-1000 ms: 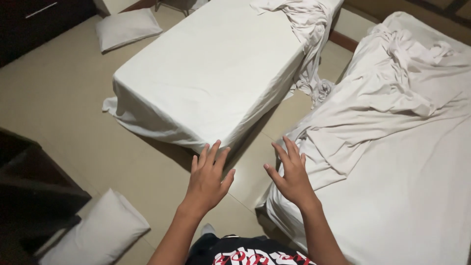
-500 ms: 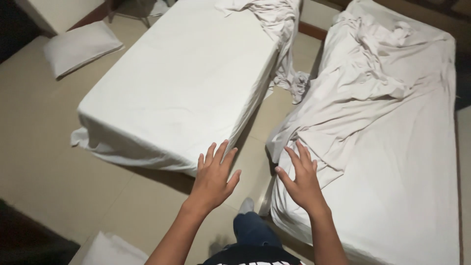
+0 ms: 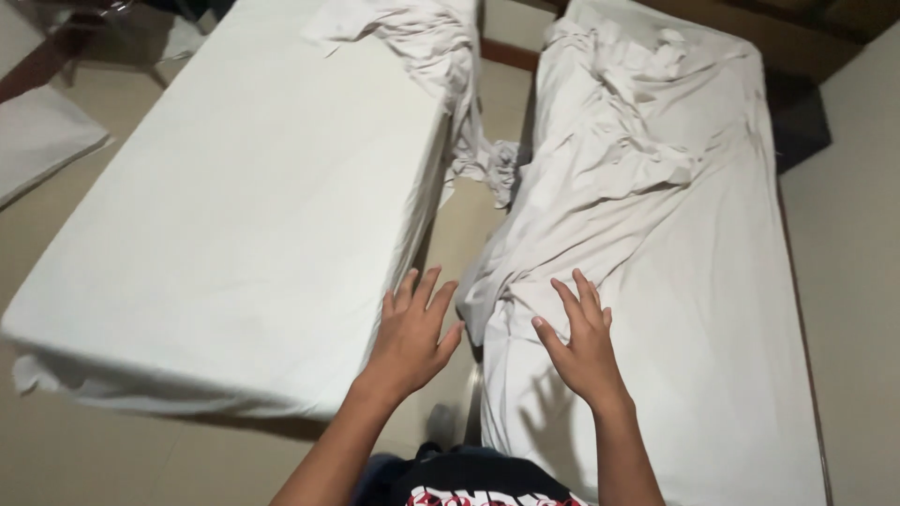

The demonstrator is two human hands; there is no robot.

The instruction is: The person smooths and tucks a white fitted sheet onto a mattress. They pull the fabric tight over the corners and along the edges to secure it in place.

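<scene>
in the head view we looked down on a dim room with a pale, smooth floor (image 3: 112, 468) and two white mattresses set side by side, a narrow gap of floor between them. our left hand (image 3: 410, 333) hung with the fingers spread wide, holding nothing, over the near right corner of the left mattress (image 3: 234, 215). that mattress reached away up and to the left of the hand, its fitted sheet pulled flat and nearly smooth, the near edge hanging in a slack fold. our right hand (image 3: 581, 342) was also wide open and empty, just above the near left edge of the right mattress (image 3: 712, 309), and cast a shadow on the cloth below it. whether either palm touched the cloth we could not tell. just beyond the right hand's fingertips lay a crumpled loose sheet (image 3: 609, 159), soft and deeply creased, running away up the bed. another rumpled white cloth (image 3: 422, 42) lay far beyond the left hand and spilled into the gap. a flat white pillow (image 3: 37, 141) sat on the floor far to the left.
</scene>
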